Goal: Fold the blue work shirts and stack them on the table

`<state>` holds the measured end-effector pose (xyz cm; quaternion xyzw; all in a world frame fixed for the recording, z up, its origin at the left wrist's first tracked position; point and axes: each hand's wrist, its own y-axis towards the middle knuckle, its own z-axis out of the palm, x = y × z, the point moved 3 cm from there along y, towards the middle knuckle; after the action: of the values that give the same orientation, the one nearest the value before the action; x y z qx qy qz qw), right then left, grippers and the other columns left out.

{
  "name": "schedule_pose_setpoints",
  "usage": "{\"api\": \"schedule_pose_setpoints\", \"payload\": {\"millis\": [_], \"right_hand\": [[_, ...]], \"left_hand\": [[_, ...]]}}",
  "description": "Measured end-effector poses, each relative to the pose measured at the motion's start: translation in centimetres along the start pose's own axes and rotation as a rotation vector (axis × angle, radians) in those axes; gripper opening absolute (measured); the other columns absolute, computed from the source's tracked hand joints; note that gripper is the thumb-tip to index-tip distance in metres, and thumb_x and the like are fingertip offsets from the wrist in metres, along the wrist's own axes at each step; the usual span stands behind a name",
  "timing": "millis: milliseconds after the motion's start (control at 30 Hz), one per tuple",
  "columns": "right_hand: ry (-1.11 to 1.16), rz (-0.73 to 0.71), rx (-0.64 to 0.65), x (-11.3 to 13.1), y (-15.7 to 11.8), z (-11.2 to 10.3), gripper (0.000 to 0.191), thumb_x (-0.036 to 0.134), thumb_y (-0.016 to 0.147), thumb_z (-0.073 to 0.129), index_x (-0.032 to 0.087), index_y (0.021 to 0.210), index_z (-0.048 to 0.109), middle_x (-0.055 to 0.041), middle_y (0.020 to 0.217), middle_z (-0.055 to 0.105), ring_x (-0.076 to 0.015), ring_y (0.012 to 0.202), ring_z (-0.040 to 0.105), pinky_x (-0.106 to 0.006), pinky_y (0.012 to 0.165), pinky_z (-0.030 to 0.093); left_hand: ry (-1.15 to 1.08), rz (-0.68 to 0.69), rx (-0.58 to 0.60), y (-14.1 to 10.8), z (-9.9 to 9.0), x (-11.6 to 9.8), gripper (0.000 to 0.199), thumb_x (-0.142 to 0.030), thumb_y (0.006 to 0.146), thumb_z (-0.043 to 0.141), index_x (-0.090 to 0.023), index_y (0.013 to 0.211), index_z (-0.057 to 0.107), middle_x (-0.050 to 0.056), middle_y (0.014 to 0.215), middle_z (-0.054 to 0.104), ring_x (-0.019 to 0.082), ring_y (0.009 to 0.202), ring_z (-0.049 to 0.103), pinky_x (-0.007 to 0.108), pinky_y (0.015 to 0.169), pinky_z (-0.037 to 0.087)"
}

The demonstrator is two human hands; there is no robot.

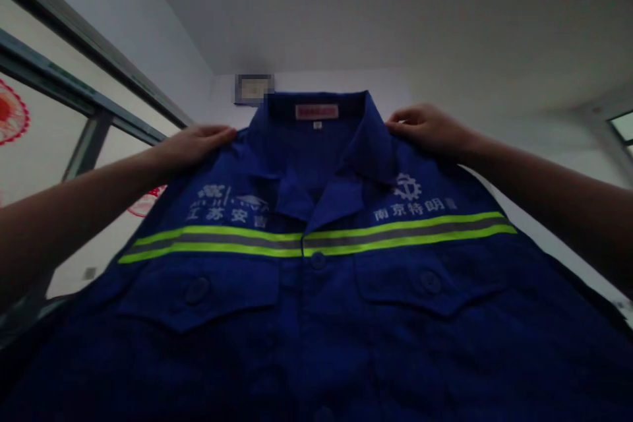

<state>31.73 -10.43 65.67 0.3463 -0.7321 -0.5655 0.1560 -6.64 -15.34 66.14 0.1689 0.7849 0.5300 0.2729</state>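
A dark blue work jacket [321, 316] hangs spread out in front of me, its buttoned front facing me. Across the chest runs a yellow-green and grey reflective strip [410, 235], with white printing above it and two flapped pockets below. My left hand [200, 142] pinches the jacket's shoulder on the left of the view. On the other side, my right hand [420, 126] grips the shoulder close to the collar [368, 145]. Inside the neck a label [316, 111] shows. The jacket's lower part goes out of view at the bottom.
Windows with dark metal frames [99, 138] line the left side, with red round decorations [10, 111] on the glass. A blurred framed thing [254, 88] is on the far wall behind the collar. Another window [622, 125] shows at the right edge.
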Motion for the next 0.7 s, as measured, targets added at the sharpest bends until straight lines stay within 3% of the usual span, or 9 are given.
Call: {"api": "schedule_pose_setpoints", "payload": {"millis": [100, 200, 267, 367, 467, 567, 700], "right_hand": [[0.003, 0.021, 0.31, -1.1, -0.5, 2.2, 0.049, 0.055, 0.092, 0.046, 0.013, 0.092, 0.071, -0.0065, 0.081, 0.071, -0.0161, 0.07, 0.063, -0.028, 0.066, 0.048], [-0.017, 0.034, 0.615, -3.2, -2.9, 8.1, 0.042, 0.044, 0.094, 0.045, 0.012, 0.087, 0.072, -0.0093, 0.084, 0.072, -0.0177, 0.073, 0.063, -0.027, 0.067, 0.046], [-0.046, 0.091, 0.741, -5.0, -6.4, 13.3, 0.039, 0.036, 0.095, 0.043, 0.012, 0.089, 0.072, -0.0116, 0.09, 0.073, -0.019, 0.078, 0.064, -0.026, 0.071, 0.046], [-0.079, 0.237, 0.939, -7.0, -14.6, 21.4, 0.033, 0.03, 0.095, 0.046, 0.012, 0.092, 0.073, -0.0117, 0.098, 0.073, -0.0192, 0.088, 0.066, -0.023, 0.077, 0.045], [-0.057, 0.324, 1.102, -7.2, -23.9, 28.2, 0.027, 0.027, 0.095, 0.048, 0.014, 0.094, 0.072, -0.0099, 0.102, 0.073, -0.018, 0.091, 0.067, -0.021, 0.076, 0.044], [-0.087, 0.415, 1.183, -6.8, -31.6, 33.2, 0.03, 0.028, 0.098, 0.042, 0.015, 0.103, 0.068, -0.0102, 0.107, 0.071, -0.0186, 0.096, 0.066, -0.022, 0.076, 0.045], [-0.197, 0.502, 1.183, -7.0, -37.2, 37.1, 0.036, 0.032, 0.101, 0.031, 0.016, 0.115, 0.06, -0.0136, 0.108, 0.069, -0.023, 0.096, 0.067, -0.029, 0.074, 0.047]], "left_hand": [[-0.117, -0.276, 0.334, -1.5, 3.8, 4.1, 0.044, -0.05, 0.089, 0.049, -0.013, 0.105, 0.067, 0.002, 0.082, 0.073, 0.017, 0.07, 0.069, 0.036, 0.073, 0.058], [-0.109, -0.353, 0.643, -4.0, 9.4, 9.4, 0.051, -0.06, 0.081, 0.051, -0.015, 0.093, 0.071, 0.003, 0.083, 0.074, 0.021, 0.075, 0.069, 0.031, 0.07, 0.057], [-0.055, -0.348, 0.783, -6.8, 13.9, 13.2, 0.053, -0.061, 0.084, 0.044, -0.016, 0.089, 0.072, 0.004, 0.081, 0.074, 0.022, 0.077, 0.069, 0.03, 0.071, 0.056], [0.226, -0.273, 0.956, -13.4, 21.2, 18.3, 0.05, -0.048, 0.092, 0.035, -0.017, 0.081, 0.073, 0.005, 0.084, 0.075, 0.022, 0.083, 0.069, 0.027, 0.077, 0.053], [0.408, -0.304, 1.045, -21.5, 27.6, 22.4, 0.043, -0.041, 0.093, 0.038, -0.019, 0.088, 0.074, 0.009, 0.095, 0.074, 0.024, 0.094, 0.068, 0.029, 0.085, 0.05], [0.486, -0.42, 1.051, -28.4, 31.9, 25.4, 0.043, -0.041, 0.094, 0.035, -0.019, 0.1, 0.072, 0.015, 0.107, 0.071, 0.029, 0.103, 0.066, 0.036, 0.086, 0.05], [0.581, -0.481, 0.998, -32.5, 35.0, 28.0, 0.053, -0.046, 0.097, 0.025, -0.018, 0.107, 0.069, 0.019, 0.111, 0.069, 0.033, 0.104, 0.065, 0.043, 0.084, 0.05]]}}
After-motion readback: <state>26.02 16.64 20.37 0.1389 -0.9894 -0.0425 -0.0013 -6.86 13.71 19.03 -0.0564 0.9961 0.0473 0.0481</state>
